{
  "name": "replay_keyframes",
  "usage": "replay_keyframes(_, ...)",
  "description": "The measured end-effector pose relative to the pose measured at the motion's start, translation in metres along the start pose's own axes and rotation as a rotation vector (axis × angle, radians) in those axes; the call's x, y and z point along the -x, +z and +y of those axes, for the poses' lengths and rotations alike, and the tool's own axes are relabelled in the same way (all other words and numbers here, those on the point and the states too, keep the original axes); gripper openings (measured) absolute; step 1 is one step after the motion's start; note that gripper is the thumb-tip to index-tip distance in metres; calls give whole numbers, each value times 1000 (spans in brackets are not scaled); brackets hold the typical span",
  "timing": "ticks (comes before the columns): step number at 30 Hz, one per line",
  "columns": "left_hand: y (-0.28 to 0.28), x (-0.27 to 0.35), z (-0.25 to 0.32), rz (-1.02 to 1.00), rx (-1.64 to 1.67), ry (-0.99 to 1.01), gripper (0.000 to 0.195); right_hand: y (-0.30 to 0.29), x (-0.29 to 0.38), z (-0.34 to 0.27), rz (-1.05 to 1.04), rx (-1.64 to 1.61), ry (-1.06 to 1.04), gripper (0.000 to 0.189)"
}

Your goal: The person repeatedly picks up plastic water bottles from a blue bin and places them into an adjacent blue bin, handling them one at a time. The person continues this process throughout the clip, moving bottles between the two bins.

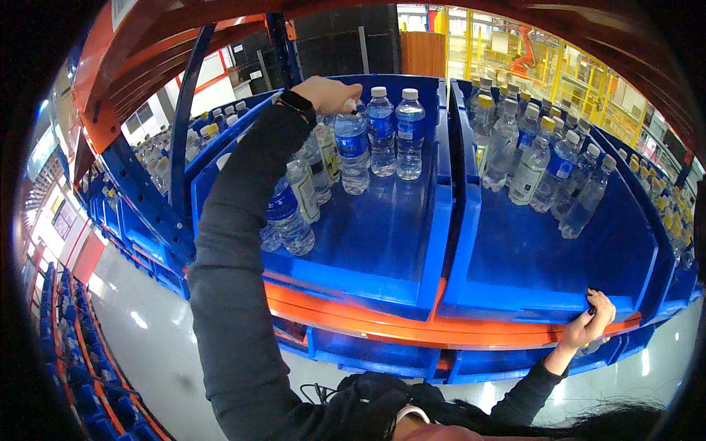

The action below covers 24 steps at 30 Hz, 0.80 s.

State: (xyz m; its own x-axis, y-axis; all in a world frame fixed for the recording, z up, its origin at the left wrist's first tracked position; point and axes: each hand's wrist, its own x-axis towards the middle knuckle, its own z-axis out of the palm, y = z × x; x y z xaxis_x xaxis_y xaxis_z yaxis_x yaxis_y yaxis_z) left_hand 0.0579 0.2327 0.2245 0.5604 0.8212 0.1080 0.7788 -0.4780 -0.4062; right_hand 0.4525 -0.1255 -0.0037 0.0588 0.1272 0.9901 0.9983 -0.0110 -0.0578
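My left hand reaches over the left blue plastic bin, fingers closed around the white cap of a water bottle with a blue label. That bottle stands upright among others. Two capped bottles stand just right of it. Nearer the bin's front left, a blue-labelled bottle and a bottle with a pale, green-edged label are partly covered by my dark sleeve. My right hand grips the front lip of the right blue bin, which holds several bottles towards its back.
Both bins rest on an orange shelf beam, with more blue bins below. A blue perforated rack post rises at the left. More bottle-filled bins flank both sides. Behind are yellow fencing and an orange robot arm.
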Motion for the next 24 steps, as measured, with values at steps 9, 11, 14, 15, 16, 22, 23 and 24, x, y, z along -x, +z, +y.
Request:
replay_keyframes(9,27,-32,-16,24,4,-58,34,0,-2,0,-9,-42,21,17)
replay_keyframes(11,28,-35,-15,26,64,-72,34,-2,-3,-2,-17,-49,17,17)
replay_keyframes(14,22,-40,-8,-59,55,-111,40,-2,-6,-4,-30,-54,11,17)
replay_keyframes(15,18,-41,-5,-107,17,-94,42,-3,-7,-5,-26,-56,8,17)
replay_keyframes(16,10,-42,-2,-102,29,-108,44,-3,-8,-6,-36,-45,30,18)
replay_keyframes(22,-71,-64,69,177,200,124,47,-4,-10,-5,-39,-67,59,20)
replay_keyframes(23,-87,-71,93,210,249,200,48,-3,-10,-4,-44,-78,57,20)
replay_keyframes(24,-102,-77,117,227,300,254,48,-3,-10,-3,-41,-85,44,21)
